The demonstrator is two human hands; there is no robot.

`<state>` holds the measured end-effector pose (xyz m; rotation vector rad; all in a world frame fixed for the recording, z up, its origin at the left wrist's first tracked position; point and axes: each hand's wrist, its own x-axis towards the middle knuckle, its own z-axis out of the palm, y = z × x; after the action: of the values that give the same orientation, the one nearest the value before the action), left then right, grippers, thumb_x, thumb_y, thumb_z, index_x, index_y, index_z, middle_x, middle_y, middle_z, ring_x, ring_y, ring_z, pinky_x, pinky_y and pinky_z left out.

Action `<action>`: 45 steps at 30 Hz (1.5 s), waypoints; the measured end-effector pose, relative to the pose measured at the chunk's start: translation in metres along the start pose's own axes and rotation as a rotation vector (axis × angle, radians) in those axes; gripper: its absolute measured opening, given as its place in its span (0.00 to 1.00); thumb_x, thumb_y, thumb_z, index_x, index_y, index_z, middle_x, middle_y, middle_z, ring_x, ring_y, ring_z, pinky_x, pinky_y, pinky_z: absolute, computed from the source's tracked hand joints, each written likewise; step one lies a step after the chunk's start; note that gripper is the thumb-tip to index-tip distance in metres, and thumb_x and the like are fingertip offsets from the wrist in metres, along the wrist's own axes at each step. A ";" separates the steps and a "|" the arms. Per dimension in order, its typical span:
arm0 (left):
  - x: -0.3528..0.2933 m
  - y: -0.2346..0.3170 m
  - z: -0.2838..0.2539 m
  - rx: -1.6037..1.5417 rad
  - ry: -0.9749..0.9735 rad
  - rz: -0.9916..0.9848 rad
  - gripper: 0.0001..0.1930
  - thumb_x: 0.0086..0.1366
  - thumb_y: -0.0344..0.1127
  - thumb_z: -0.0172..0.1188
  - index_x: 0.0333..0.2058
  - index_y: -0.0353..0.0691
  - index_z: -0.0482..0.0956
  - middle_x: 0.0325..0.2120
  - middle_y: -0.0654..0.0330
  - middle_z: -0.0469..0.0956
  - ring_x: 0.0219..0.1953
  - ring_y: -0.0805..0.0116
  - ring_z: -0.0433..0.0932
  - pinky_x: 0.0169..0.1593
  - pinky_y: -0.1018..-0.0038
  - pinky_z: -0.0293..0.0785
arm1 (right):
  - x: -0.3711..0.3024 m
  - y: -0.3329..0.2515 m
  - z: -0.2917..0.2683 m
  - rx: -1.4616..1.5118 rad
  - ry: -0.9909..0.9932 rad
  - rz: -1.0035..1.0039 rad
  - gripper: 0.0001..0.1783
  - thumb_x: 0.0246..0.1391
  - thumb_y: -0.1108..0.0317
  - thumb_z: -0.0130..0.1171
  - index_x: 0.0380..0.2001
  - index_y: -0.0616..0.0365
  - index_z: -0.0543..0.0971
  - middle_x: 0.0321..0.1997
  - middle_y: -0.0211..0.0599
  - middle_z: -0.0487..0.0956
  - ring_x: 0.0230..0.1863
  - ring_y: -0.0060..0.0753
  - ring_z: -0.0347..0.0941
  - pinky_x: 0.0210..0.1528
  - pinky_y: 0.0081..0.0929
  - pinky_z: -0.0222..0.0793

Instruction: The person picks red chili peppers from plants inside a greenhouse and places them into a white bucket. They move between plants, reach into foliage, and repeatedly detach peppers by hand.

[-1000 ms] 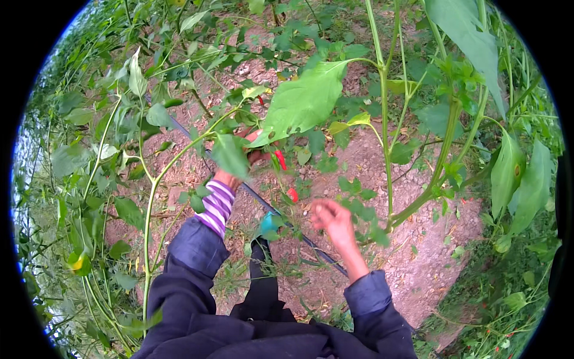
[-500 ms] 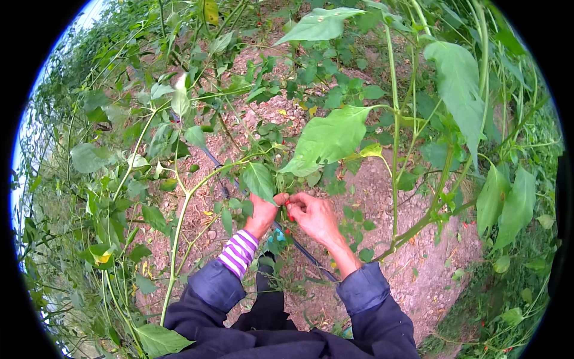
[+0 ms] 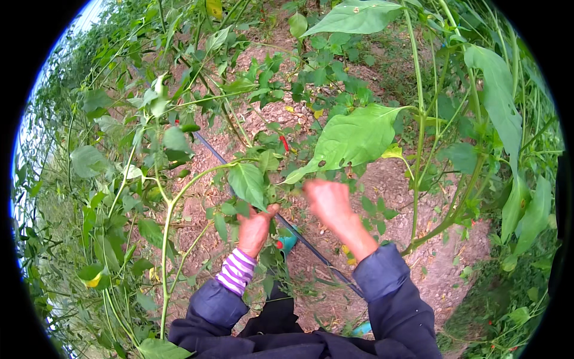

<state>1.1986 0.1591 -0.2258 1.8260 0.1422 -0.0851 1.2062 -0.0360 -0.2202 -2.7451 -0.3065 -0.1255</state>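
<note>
My left hand, in a purple-and-white striped cuff, is just below a broad green leaf of a pepper plant. Its thumb points up to the right; the other fingers are curled and partly behind foliage, so what they hold is hidden. My right hand is apart from it, farther right, below a large leaf with holes. Motion blurs its curled fingers, and anything in them cannot be made out. A red chili pepper hangs among the leaves beyond both hands.
A black hose runs diagonally across the pinkish soil. Below my left hand is a teal shoe with a small red thing by it. A forked pale stem rises at left, a thick green stem at right.
My hands were together at some red peppers; now they are apart. The right has moved right and slightly up, the left slightly down. The hanging red chili now shows beyond them.
</note>
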 end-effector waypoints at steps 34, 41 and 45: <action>0.091 0.043 -0.001 -0.656 -0.398 -0.074 0.12 0.60 0.40 0.59 0.35 0.37 0.77 0.24 0.63 0.77 0.26 0.73 0.74 0.33 0.75 0.70 | 0.065 -0.038 -0.062 1.038 -0.062 0.196 0.19 0.42 0.53 0.50 0.19 0.60 0.77 0.16 0.33 0.70 0.22 0.25 0.65 0.27 0.27 0.60; 0.082 0.078 0.025 -0.374 -0.137 0.132 0.09 0.55 0.31 0.63 0.34 0.35 0.77 0.25 0.64 0.77 0.26 0.77 0.74 0.27 0.79 0.69 | 0.065 -0.029 -0.051 0.664 0.075 0.081 0.16 0.46 0.57 0.51 0.25 0.58 0.80 0.23 0.43 0.76 0.27 0.39 0.74 0.32 0.35 0.67; 0.097 0.056 0.014 -0.368 0.024 0.134 0.14 0.55 0.34 0.64 0.38 0.33 0.76 0.33 0.57 0.77 0.33 0.70 0.75 0.39 0.74 0.73 | 0.033 -0.068 -0.054 0.621 0.052 -0.138 0.11 0.49 0.64 0.52 0.27 0.63 0.76 0.25 0.44 0.75 0.25 0.43 0.74 0.29 0.35 0.69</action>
<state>1.3030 0.1361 -0.1887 1.4647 0.0478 0.0543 1.2199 0.0120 -0.1414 -2.1032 -0.4364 -0.1148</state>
